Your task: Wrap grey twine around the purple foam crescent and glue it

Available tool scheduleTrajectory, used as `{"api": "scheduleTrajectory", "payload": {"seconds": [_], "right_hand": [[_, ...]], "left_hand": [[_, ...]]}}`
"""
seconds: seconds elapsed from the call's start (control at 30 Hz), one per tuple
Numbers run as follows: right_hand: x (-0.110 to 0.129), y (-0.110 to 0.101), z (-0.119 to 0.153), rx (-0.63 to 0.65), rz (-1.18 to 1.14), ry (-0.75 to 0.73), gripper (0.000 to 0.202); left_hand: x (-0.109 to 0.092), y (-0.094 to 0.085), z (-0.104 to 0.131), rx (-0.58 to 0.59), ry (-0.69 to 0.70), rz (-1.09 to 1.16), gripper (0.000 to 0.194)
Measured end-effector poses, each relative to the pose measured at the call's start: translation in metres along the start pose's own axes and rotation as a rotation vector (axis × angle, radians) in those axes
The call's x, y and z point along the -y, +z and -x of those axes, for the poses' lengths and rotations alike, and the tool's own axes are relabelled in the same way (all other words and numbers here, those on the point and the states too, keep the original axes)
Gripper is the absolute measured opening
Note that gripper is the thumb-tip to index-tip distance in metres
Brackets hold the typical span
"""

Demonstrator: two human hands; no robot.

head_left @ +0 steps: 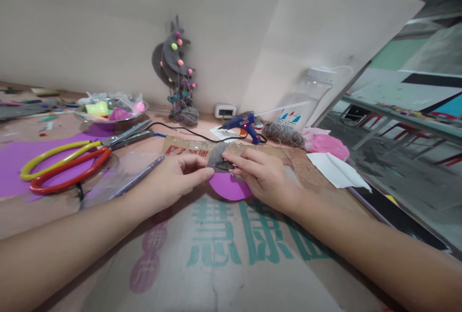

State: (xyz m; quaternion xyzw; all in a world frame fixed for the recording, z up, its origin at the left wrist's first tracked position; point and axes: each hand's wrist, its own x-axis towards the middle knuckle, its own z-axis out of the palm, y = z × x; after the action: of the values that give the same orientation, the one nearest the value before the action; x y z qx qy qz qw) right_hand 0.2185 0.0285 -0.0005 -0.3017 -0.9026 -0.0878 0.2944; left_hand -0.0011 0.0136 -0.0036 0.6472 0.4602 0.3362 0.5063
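The blue glue gun (243,123), with a small red light on its body, rests on the table and serves here as the landmark. In front of it, on the side of the person and a little to the left, is the grey felt piece (218,154), with the purple rounded piece (231,188) showing along its lower edge; whether the two are joined, I cannot tell. The left hand (180,172) has its thumb and forefinger brought together on the left edge of the grey felt piece. The right hand (262,173) pinches the same piece from the other side, the fingers narrow. Both are above the printed cardboard (119,273), which spreads in front of the glue gun.

To the left of the glue gun, and nearer to the person, lie the scissors (107,148) with one yellow and one red handle, and a pen (139,177). Farther left stands a metal bowl (81,118) with colourful materials. Just behind the glue gun is a small white digital display (225,111); just to its right lies grey yarn (283,134).
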Motion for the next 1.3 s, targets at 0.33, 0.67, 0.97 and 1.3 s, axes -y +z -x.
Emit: {"api": "scheduleTrajectory", "payload": {"seconds": [0.33,0.67,0.97,1.3], "right_hand": [[-0.0016,0.0008,0.0017,0.044,-0.052,0.022,0.033],[-0.0006,0.0006,0.0018,0.054,-0.096,0.044,0.032],[0.0001,-0.0005,0.0001,0.009,0.036,-0.024,0.030],[-0.0002,-0.0024,0.0003,-0.022,0.162,-0.107,0.028]], "left_hand": [[-0.0015,-0.0004,0.0001,-0.005,0.019,-0.023,0.022],[-0.0005,-0.0003,-0.0002,-0.001,0.029,-0.043,0.023],[0.0022,-0.0006,-0.0008,-0.009,0.029,-0.029,0.022],[0.0031,-0.0007,-0.0007,0.020,0.052,-0.029,0.021]]}}
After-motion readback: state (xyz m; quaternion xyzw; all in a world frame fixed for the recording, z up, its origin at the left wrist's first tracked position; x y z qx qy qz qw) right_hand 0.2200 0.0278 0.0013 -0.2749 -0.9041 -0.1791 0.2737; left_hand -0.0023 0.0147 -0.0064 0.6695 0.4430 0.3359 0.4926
